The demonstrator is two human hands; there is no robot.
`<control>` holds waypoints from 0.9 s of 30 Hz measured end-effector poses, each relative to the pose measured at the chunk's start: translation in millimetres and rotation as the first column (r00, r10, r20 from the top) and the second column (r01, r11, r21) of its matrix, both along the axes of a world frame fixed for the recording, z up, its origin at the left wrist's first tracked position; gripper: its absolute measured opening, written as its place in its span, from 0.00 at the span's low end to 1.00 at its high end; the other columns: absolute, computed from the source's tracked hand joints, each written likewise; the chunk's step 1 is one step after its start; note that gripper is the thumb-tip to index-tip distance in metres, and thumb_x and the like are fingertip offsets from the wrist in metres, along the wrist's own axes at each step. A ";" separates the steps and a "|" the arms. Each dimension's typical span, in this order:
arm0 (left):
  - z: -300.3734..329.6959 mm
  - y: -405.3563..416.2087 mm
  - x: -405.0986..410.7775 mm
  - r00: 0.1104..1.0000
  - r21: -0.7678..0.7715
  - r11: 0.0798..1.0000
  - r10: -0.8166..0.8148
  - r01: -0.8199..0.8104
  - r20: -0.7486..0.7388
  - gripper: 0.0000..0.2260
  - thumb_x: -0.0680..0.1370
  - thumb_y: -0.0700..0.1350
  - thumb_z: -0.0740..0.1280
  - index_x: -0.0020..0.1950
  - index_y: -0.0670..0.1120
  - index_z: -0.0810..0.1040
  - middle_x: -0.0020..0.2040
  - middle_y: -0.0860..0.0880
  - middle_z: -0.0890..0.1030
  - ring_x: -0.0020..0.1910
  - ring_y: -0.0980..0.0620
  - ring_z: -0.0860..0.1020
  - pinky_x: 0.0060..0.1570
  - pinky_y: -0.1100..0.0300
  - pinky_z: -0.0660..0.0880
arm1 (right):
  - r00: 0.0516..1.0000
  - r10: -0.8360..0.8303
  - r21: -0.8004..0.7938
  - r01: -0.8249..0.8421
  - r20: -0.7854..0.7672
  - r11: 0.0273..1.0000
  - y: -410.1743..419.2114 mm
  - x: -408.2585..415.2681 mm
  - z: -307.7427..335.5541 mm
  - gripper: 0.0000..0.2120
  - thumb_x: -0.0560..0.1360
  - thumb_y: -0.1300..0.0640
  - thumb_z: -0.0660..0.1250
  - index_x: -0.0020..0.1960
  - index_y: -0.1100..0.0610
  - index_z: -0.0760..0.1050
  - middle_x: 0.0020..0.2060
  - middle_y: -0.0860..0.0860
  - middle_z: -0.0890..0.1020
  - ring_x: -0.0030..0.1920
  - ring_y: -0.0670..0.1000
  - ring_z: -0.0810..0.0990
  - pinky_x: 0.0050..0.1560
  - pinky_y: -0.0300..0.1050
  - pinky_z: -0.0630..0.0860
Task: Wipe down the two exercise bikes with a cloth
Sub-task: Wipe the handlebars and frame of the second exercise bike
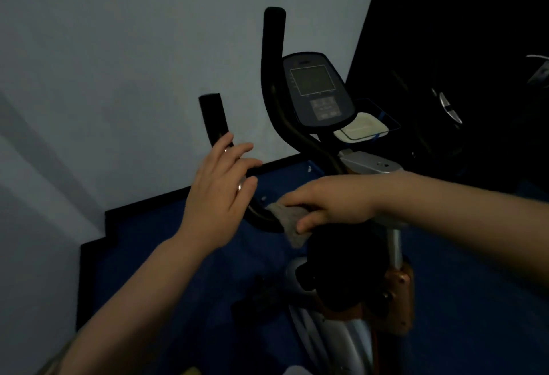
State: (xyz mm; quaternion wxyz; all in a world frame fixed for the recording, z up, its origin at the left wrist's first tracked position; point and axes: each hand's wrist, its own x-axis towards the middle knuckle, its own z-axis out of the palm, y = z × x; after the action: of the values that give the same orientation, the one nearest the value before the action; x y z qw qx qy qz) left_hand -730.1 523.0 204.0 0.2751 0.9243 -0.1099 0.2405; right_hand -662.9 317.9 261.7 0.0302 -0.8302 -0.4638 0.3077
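Note:
An exercise bike (350,300) stands before me in dim light, with black handlebars (274,56) and a dark console screen (315,86). My right hand (329,206) is shut on a grey cloth (292,223), pressing it around the lower left handlebar tube. My left hand (221,193) rests over the left handlebar grip (214,119) with fingers spread, touching the grip's silver sensor plate. A second bike is barely visible as dark shapes with silver parts (448,107) at the far right.
A pale wall (118,62) rises close behind the bike, with a black skirting (142,205) at its foot. The floor (475,285) is blue. A clear tray holding a pale object (364,129) sits under the console.

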 end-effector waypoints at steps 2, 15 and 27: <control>-0.8 -0.6 0.1 1.000 -0.010 1.000 -0.005 0.006 0.009 0.16 0.80 0.48 0.54 0.61 0.46 0.77 0.69 0.50 0.71 0.76 0.53 0.53 0.72 0.58 0.53 | 0.998 0.055 -0.068 -0.053 0.027 0.996 -1.3 5.3 1.1 0.26 0.76 0.45 0.63 0.71 0.44 0.59 0.65 0.48 0.72 0.61 0.49 0.72 0.56 0.43 0.66; -2.3 -2.1 1.5 1.000 -0.016 1.000 0.004 -0.004 -0.019 0.17 0.81 0.49 0.53 0.64 0.48 0.75 0.73 0.51 0.66 0.77 0.54 0.49 0.74 0.61 0.48 | 0.998 0.055 0.021 -0.055 0.020 0.998 19.6 3.3 -12.2 0.17 0.73 0.33 0.57 0.52 0.45 0.66 0.38 0.41 0.74 0.40 0.45 0.74 0.38 0.42 0.68; 38.9 46.1 44.6 0.997 0.267 0.963 -0.044 0.026 0.063 0.34 0.74 0.63 0.63 0.76 0.53 0.58 0.78 0.50 0.46 0.78 0.50 0.41 0.73 0.46 0.44 | 0.861 -0.474 0.235 0.429 0.186 0.872 70.8 -46.2 -32.2 0.29 0.72 0.28 0.44 0.53 0.51 0.67 0.39 0.45 0.75 0.43 0.51 0.76 0.50 0.51 0.68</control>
State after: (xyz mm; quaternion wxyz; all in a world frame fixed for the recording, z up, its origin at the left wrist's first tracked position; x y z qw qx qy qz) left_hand -685.6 569.1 242.9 0.1488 0.9420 -0.1668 0.2501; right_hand -709.1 388.7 229.5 0.1233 -0.9401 -0.2823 0.1458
